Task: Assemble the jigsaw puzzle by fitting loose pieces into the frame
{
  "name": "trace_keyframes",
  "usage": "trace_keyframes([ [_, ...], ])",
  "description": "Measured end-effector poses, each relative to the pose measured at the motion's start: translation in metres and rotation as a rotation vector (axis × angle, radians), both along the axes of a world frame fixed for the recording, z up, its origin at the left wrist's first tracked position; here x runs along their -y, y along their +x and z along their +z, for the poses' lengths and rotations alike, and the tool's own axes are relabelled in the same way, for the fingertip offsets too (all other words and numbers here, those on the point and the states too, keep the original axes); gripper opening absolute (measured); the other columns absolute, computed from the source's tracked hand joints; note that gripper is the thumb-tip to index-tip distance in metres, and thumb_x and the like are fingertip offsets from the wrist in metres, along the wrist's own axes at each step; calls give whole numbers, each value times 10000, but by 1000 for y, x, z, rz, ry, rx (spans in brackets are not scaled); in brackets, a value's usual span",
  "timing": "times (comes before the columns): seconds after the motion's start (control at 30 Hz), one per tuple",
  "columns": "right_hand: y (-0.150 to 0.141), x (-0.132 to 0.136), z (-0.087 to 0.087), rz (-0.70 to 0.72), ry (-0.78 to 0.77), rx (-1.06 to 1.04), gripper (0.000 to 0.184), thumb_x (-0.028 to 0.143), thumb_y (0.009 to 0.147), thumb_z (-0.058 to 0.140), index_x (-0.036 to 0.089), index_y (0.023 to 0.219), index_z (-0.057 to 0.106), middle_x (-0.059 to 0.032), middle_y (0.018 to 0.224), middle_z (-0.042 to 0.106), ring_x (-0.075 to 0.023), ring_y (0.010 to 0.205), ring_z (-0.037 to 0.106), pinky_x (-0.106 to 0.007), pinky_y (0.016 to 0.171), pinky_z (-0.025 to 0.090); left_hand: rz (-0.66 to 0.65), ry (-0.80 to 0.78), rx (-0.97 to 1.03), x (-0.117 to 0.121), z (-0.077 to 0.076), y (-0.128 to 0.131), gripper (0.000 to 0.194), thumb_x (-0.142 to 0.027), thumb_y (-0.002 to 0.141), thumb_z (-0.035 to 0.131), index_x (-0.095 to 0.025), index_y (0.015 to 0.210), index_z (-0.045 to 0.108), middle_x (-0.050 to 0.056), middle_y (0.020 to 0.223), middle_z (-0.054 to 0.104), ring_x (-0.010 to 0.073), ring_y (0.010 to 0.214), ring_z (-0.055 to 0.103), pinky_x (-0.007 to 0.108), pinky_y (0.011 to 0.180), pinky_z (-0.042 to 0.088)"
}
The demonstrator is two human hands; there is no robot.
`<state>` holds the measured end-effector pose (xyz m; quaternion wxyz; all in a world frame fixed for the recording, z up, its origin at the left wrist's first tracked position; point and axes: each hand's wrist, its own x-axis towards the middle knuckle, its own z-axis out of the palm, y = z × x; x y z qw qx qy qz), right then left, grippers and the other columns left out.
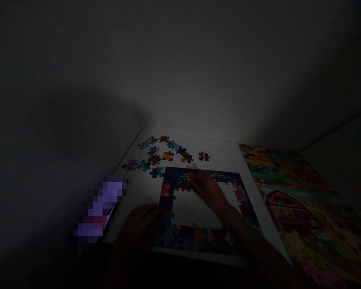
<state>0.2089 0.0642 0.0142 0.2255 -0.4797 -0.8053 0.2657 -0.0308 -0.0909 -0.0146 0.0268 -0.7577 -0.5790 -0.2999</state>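
A partly built jigsaw puzzle (171,237) lies on a white board (216,154), with its assembled border forming a rectangular frame around a white middle. My right hand (207,189) lies over the top inner edge of the border, its fingertips on the pieces there. Dim light hides whether those fingers hold a piece. My left hand (140,226) rests in shadow at the lower left corner of the border, with nothing visible in it. Several loose jigsaw pieces (159,154) lie scattered on the board above the frame.
A colourful farm picture with a red barn, probably the puzzle's box lid (291,208), lies to the right of the board. A pixelated purple object (100,208) sits at the board's left edge. A pale wall (198,80) rises behind. The room is dim.
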Motion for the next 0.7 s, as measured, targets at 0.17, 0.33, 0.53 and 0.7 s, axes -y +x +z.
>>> trace_keyframes([
  [0.17,-5,6,8,-47,0,186,224,277,968,474,215,1089,651,-69,1116,618,-194,961,615,-274,733,463,-11,-26,-7,0,1,-1,293,-214,936,470,-257,1145,671,58,1128,677,208,1025,621,371,876,543],
  [0.33,-3,8,12,24,18,214,255,251,940,525,266,1155,662,-52,1206,616,-189,1020,622,-276,796,481,-6,-36,-5,0,4,0,301,-207,942,469,-267,1168,657,47,1140,673,198,1033,618,352,877,542],
  [0.53,6,7,17,-5,65,209,264,238,947,494,249,1116,696,-74,1163,637,-201,979,631,-297,781,488,-22,-29,-22,-1,6,-1,302,-229,951,452,-270,1165,661,55,1126,676,210,1015,627,371,867,551],
  [0.7,16,5,19,58,57,205,248,260,944,506,271,1046,731,-46,971,703,-183,869,648,-280,759,468,-14,-59,-6,0,5,-2,313,-230,954,451,-282,1183,658,57,1123,672,215,1027,624,377,880,542],
])
